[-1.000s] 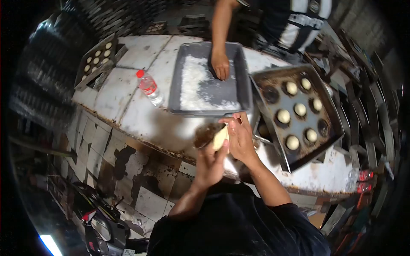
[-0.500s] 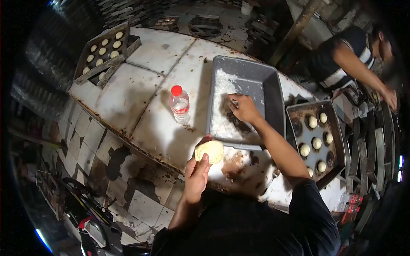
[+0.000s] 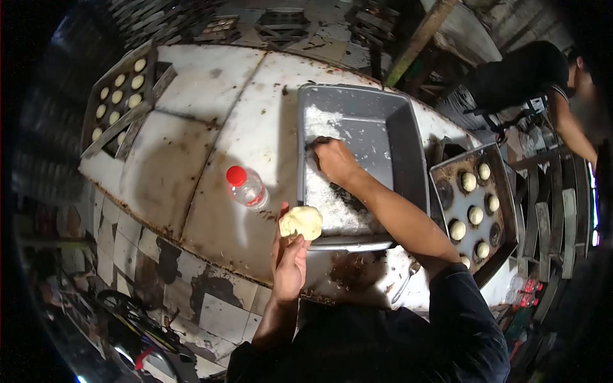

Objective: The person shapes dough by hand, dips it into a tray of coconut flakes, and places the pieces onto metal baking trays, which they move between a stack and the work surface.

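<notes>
My left hand [image 3: 290, 258] holds a flattened piece of pale dough [image 3: 301, 223] over the near edge of the table, thumb on its lower side. Inside the grey tub [image 3: 408, 143], my right hand [image 3: 336, 159] is over the white shredded filling [image 3: 332, 207] near the left wall. Its fingers are closed together; what they hold, if anything, is hidden. A clear bottle with a red cap [image 3: 248, 187] stands left of the tub.
A baking tray [image 3: 447, 169] with several dough balls lies right of the tub, a spoon [image 3: 405, 283] nearer me. Another tray [image 3: 96, 121] of dough balls sits at the far left. A person [image 3: 527, 80] bends at the right, beyond the table [image 3: 185, 137].
My right hand left the dough and went into the tub, then closed over the filling. My left hand kept the dough. The other person's arm left the tub; that person is now at the right.
</notes>
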`<state>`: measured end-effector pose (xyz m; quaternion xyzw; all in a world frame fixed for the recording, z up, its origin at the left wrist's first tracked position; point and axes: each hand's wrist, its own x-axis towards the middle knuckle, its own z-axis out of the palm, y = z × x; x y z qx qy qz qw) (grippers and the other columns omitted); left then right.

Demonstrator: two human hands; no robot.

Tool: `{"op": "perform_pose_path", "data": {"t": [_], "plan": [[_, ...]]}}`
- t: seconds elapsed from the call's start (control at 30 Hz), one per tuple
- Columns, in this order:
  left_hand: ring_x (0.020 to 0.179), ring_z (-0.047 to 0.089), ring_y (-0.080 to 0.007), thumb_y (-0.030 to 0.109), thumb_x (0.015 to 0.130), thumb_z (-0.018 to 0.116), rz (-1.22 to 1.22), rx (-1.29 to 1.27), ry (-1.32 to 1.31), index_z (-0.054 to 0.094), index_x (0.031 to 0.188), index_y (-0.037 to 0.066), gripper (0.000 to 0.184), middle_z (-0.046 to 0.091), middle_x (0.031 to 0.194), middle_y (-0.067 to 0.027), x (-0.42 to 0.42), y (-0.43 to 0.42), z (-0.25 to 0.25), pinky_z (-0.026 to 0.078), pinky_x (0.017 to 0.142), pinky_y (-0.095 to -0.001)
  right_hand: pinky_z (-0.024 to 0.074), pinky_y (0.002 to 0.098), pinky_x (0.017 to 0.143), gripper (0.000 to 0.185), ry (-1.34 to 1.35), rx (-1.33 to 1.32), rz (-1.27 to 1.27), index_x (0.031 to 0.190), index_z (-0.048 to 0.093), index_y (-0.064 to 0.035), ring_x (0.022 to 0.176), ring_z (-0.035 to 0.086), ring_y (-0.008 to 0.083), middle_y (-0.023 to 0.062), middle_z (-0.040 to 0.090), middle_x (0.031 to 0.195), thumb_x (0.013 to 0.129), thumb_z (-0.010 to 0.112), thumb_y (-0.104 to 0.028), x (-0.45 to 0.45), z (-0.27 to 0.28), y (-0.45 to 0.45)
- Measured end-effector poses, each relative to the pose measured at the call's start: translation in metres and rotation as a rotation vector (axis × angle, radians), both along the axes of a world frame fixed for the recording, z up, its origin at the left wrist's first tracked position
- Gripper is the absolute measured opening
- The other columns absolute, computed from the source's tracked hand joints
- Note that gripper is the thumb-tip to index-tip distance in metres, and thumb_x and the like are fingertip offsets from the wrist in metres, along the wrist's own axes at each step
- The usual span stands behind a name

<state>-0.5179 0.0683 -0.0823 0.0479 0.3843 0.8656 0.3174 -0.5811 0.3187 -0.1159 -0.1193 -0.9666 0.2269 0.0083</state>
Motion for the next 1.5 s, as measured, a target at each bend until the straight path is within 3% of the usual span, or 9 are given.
{"op": "perform_pose_path", "data": {"t": [0.3,0.47,0.67,0.8,1.0,1.17,1.27,1.4,1.5], "plan": [[0.127,0.052,-0.0266,0.021,0.100,0.054,0.075,-0.068,-0.274,0.048,0.130,-0.005,0.040,0.054,0.134,-0.0161,-0.018,0.060,0.003,0.044,0.108,-0.0411,0.0532,0.0264,0.065,0.021,0.327,-0.828,-0.123,0.105,0.074,-0.0045,0.075,0.062,0.0068,0.0091,0.074,0.089,0.084,0.075,-0.005,0.077,0.052,0.003],[0.118,0.057,-0.0191,0.022,0.101,0.054,-0.042,0.034,-0.394,0.050,0.128,0.000,0.036,0.059,0.126,-0.0104,-0.015,0.085,-0.012,0.047,0.103,-0.0338,0.0561,0.0396,0.086,0.045,0.416,-0.059,0.270,0.124,0.060,0.0043,0.100,0.066,0.0368,0.0247,0.065,0.112,0.079,0.061,0.000,0.118,0.071,-0.030],[0.107,0.062,-0.0173,0.019,0.101,0.053,0.044,-0.059,-0.330,0.058,0.116,0.001,0.024,0.063,0.117,-0.0106,-0.009,0.083,-0.028,0.054,0.090,-0.0315,0.0317,0.0463,0.115,0.070,0.191,0.186,0.338,0.142,0.036,0.0121,0.141,0.034,0.0408,0.0315,0.035,0.148,0.076,0.051,-0.008,0.147,0.060,-0.053],[0.116,0.059,-0.0226,0.020,0.101,0.051,0.071,0.065,-0.362,0.051,0.125,-0.002,0.032,0.060,0.124,-0.0139,-0.004,0.071,-0.011,0.052,0.099,-0.0364,0.0387,0.0404,0.110,0.047,0.266,-1.052,0.018,0.135,0.054,0.0005,0.139,0.039,0.0331,0.0214,0.044,0.147,0.088,0.059,-0.002,0.147,0.069,-0.037],[0.118,0.058,-0.0257,0.022,0.100,0.052,0.069,0.147,-0.244,0.047,0.132,-0.002,0.040,0.057,0.129,-0.0160,0.018,0.058,0.002,0.051,0.100,-0.0378,0.0550,0.0281,0.065,0.021,0.276,-1.583,-0.550,0.100,0.069,0.0099,0.066,0.065,0.0176,0.0124,0.069,0.079,0.091,0.065,-0.008,0.147,0.045,-0.063],[0.131,0.042,-0.0392,0.018,0.096,0.057,0.220,-0.782,0.979,0.026,0.144,-0.009,0.063,0.040,0.143,-0.0267,0.053,0.053,0.014,0.031,0.110,-0.0464,0.0555,0.0284,0.068,0.025,0.647,-1.003,-0.453,0.099,0.070,0.0104,0.076,0.065,0.0153,0.0150,0.068,0.098,0.089,0.069,-0.013,0.150,0.042,-0.088],[0.127,0.043,-0.0450,0.012,0.091,0.058,0.312,-0.741,1.230,0.015,0.149,-0.007,0.074,0.037,0.136,-0.0341,0.076,0.047,0.032,0.034,0.107,-0.0493,0.0551,0.0280,0.071,0.026,0.708,-0.558,-0.223,0.099,0.070,0.0111,0.078,0.064,0.0147,0.0171,0.066,0.107,0.087,0.072,-0.011,0.170,0.094,-0.110],[0.125,0.049,-0.0348,0.013,0.092,0.059,0.219,-0.598,1.094,0.013,0.150,-0.007,0.077,0.041,0.138,-0.0276,0.093,0.024,0.054,0.039,0.105,-0.0440,0.0542,0.0329,0.071,0.017,0.947,-0.354,-0.098,0.093,0.071,0.0066,0.080,0.069,0.0262,0.0168,0.068,0.098,0.081,0.072,-0.005,0.204,0.130,-0.116],[0.122,0.049,-0.0215,0.022,0.092,0.064,0.115,0.168,0.523,0.029,0.146,-0.006,0.071,0.048,0.135,-0.0141,0.118,0.009,0.066,0.041,0.101,-0.0349,0.0538,0.0315,0.070,0.009,0.953,-0.402,0.091,0.089,0.072,0.0028,0.079,0.068,0.0255,0.0154,0.068,0.094,0.081,0.070,-0.001,0.249,0.160,-0.116]]}}
